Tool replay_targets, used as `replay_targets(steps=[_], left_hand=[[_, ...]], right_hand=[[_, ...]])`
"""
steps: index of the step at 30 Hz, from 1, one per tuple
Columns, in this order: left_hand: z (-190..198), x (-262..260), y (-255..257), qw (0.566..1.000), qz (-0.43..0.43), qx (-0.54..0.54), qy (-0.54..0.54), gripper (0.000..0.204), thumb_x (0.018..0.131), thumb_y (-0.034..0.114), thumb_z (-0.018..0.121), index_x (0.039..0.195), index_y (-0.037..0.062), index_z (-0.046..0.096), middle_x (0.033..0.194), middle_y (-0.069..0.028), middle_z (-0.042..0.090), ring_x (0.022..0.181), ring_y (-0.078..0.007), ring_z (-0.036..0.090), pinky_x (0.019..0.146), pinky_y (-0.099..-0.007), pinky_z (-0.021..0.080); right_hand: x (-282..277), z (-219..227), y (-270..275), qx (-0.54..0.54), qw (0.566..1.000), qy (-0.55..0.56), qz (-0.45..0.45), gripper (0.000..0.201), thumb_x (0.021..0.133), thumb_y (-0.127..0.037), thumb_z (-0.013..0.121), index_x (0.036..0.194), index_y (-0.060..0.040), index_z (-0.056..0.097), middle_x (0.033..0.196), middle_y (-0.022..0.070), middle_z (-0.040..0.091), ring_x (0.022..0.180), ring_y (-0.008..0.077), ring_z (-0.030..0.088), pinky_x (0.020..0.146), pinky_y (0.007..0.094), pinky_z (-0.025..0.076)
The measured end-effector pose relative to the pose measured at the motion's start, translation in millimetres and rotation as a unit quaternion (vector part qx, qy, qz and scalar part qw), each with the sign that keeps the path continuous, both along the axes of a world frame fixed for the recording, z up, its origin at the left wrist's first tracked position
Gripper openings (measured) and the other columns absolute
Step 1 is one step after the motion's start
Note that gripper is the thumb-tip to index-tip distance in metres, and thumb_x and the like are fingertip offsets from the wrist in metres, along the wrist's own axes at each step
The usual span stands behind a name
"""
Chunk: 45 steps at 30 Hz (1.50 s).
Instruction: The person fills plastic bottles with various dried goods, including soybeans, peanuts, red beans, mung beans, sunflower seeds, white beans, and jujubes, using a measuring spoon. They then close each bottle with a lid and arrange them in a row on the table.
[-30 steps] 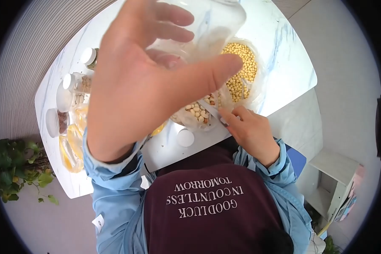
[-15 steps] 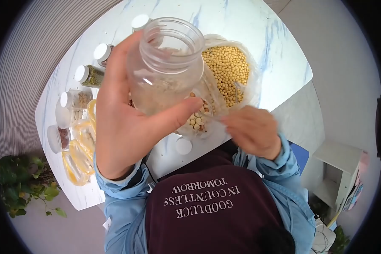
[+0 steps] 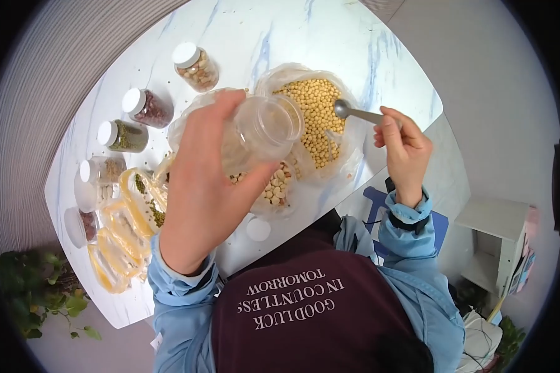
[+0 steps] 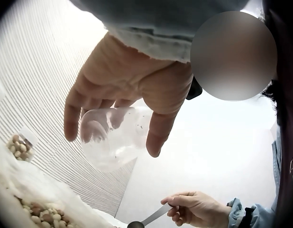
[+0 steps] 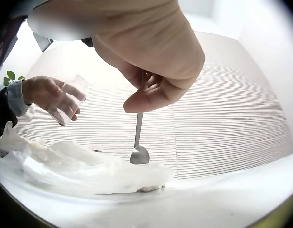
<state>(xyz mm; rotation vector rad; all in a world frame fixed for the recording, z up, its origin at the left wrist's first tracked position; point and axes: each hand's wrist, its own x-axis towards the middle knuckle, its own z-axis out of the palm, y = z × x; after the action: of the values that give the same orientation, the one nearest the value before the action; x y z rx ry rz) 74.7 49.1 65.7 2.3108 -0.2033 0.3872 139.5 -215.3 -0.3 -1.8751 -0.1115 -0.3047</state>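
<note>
My left hand (image 3: pixel 208 180) grips a clear, lidless jar (image 3: pixel 270 127) round its side, tilted with its mouth toward the right, above the bags. Inside the jar nothing can be made out clearly. A metal spoon (image 3: pixel 361 114) is pinched by its handle in my right hand (image 3: pixel 409 152), its bowl over the bag of yellow beans (image 3: pixel 317 105). In the right wrist view the spoon (image 5: pixel 139 154) points down above the white plastic bag (image 5: pixel 89 166). A bag of pale and brown nuts (image 3: pixel 277 189) lies partly hidden under the left hand and jar.
Several white-lidded jars, one with nuts (image 3: pixel 199 69), one with dark red contents (image 3: pixel 152 109) and one with green beans (image 3: pixel 127 137), stand or lie along the table's left. Yellow-edged bags (image 3: pixel 121 236) lie below them. A white lid (image 3: pixel 258 229) rests by the near edge.
The left hand and jar have come lower, and the jar's mouth has turned to the right. My right hand has moved up and right with the spoon, from beside the nuts to the yellow beans.
</note>
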Motion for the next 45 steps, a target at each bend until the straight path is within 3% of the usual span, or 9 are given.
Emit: replay_targets(steps=[8, 11, 20, 23, 29, 36, 38, 41, 45], left_hand=[[-5, 0, 0, 0.995, -0.015, 0.1, -0.008, 0.068, 0.067, 0.013, 0.077, 0.127, 0.0012, 0.048, 0.113, -0.0151, 0.059, 0.095, -0.0322, 0.055, 0.081, -0.0397, 0.044], [-4, -1, 0, 0.995, -0.015, 0.083, 0.06, 0.072, 0.068, 0.014, 0.078, 0.131, 0.0036, 0.046, 0.119, -0.0174, 0.057, 0.108, -0.0311, 0.056, 0.091, -0.0368, 0.045], [-9, 1, -4, 0.988, -0.017, 0.068, 0.137, 0.073, 0.072, 0.024, 0.077, 0.132, 0.0013, 0.044, 0.118, -0.02, 0.058, 0.107, -0.0318, 0.059, 0.086, -0.0371, 0.049], [-15, 1, -5, 0.99, -0.032, 0.106, 0.089, 0.07, 0.072, 0.023, 0.075, 0.129, -0.0023, 0.043, 0.107, -0.0186, 0.06, 0.088, -0.0329, 0.063, 0.07, -0.0383, 0.052], [-16, -1, -7, 0.989, -0.027, 0.113, 0.087, 0.069, 0.072, 0.024, 0.075, 0.129, -0.0011, 0.044, 0.101, -0.0162, 0.061, 0.085, -0.0321, 0.063, 0.066, -0.039, 0.051], [-15, -1, -10, 0.988, -0.022, 0.111, 0.107, 0.069, 0.072, 0.027, 0.075, 0.128, -0.0006, 0.045, 0.102, -0.0175, 0.062, 0.09, -0.0325, 0.063, 0.071, -0.039, 0.051], [-13, -2, -12, 0.987, -0.017, 0.09, 0.134, 0.071, 0.07, 0.029, 0.078, 0.128, -0.0006, 0.047, 0.109, -0.0208, 0.063, 0.1, -0.0328, 0.063, 0.081, -0.0381, 0.051], [-18, -2, -13, 0.989, -0.032, 0.073, 0.123, 0.072, 0.07, 0.029, 0.078, 0.128, -0.0007, 0.047, 0.108, -0.0206, 0.063, 0.1, -0.0331, 0.063, 0.08, -0.038, 0.051], [-17, -2, -13, 0.99, -0.033, 0.068, 0.119, 0.072, 0.071, 0.03, 0.078, 0.128, -0.0012, 0.046, 0.107, -0.0211, 0.063, 0.1, -0.0336, 0.063, 0.08, -0.0384, 0.051]], right_hand=[[-1, -8, 18, 0.145, 0.965, 0.198, 0.09, 0.022, 0.091, -0.007, 0.057, 0.108, 0.0068, 0.062, 0.079, 0.013, 0.067, 0.065, 0.0121, 0.064, 0.058, 0.024, 0.054], [10, -14, 6, 0.235, 0.928, 0.277, 0.088, 0.023, 0.093, -0.008, 0.054, 0.108, 0.007, 0.061, 0.08, 0.0135, 0.068, 0.065, 0.0142, 0.065, 0.058, 0.0252, 0.056], [16, -17, -16, 0.336, 0.9, 0.262, 0.093, 0.023, 0.093, -0.008, 0.052, 0.109, 0.0073, 0.059, 0.079, 0.0142, 0.068, 0.062, 0.0151, 0.066, 0.056, 0.0251, 0.057], [14, -3, -18, 0.339, 0.905, 0.237, 0.103, 0.023, 0.093, -0.008, 0.052, 0.108, 0.0075, 0.06, 0.077, 0.014, 0.068, 0.061, 0.0152, 0.065, 0.055, 0.0251, 0.057], [-1, 36, -9, 0.34, 0.903, 0.206, 0.162, 0.024, 0.093, -0.009, 0.053, 0.108, 0.0072, 0.061, 0.076, 0.0137, 0.068, 0.056, 0.0152, 0.064, 0.053, 0.0264, 0.056], [-21, 55, 5, 0.242, 0.939, 0.165, 0.182, 0.021, 0.091, -0.005, 0.056, 0.108, 0.0058, 0.062, 0.074, 0.0138, 0.068, 0.058, 0.0173, 0.065, 0.056, 0.0279, 0.055], [-28, 55, 10, 0.166, 0.964, 0.108, 0.176, 0.02, 0.09, -0.003, 0.057, 0.107, 0.006, 0.063, 0.075, 0.0136, 0.068, 0.06, 0.0175, 0.065, 0.058, 0.0272, 0.055], [-38, 57, 15, 0.05, 0.982, 0.006, 0.181, 0.019, 0.086, 0.002, 0.062, 0.104, 0.0054, 0.065, 0.075, 0.0132, 0.068, 0.063, 0.0165, 0.066, 0.058, 0.0244, 0.053], [-40, 64, 17, -0.13, 0.954, -0.154, 0.224, 0.024, 0.077, 0.007, 0.066, 0.1, 0.0044, 0.068, 0.074, 0.0129, 0.066, 0.062, 0.0163, 0.064, 0.054, 0.0242, 0.048]])
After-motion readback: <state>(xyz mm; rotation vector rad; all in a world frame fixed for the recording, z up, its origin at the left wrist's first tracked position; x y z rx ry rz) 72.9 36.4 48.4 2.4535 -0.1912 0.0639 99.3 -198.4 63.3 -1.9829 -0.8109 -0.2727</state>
